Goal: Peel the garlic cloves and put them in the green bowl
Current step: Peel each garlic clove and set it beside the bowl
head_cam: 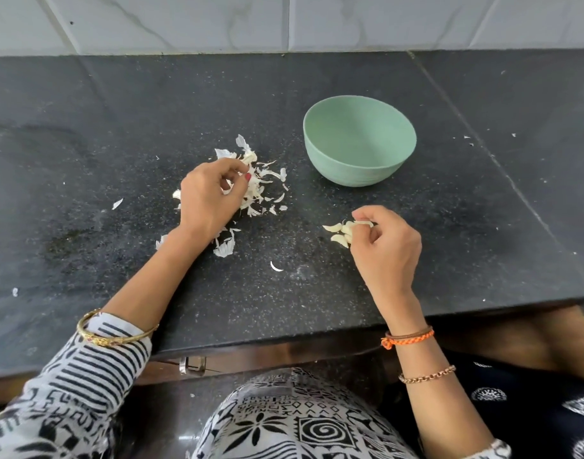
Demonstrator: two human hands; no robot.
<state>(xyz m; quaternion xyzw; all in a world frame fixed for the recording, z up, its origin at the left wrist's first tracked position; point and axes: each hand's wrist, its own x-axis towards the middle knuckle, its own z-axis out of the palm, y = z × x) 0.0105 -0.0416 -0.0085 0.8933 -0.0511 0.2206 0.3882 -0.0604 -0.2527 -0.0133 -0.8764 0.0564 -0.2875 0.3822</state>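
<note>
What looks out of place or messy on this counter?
Garlic skins lie scattered over the dark counter around the left hand; stray flakes reach both sides. The green bowl stands upright and looks empty.

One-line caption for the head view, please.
Left hand in the papery garlic skins, right hand pinching peeled cream garlic cloves on black speckled counter, near empty round green bowl.

Peeled garlic cloves point(338, 230) lie near upright green bowl point(359, 140).

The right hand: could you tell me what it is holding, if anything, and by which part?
The right hand pinches a peeled garlic clove near one end, between thumb and fingertips, just above the small cluster of peeled cloves on the counter.
</note>
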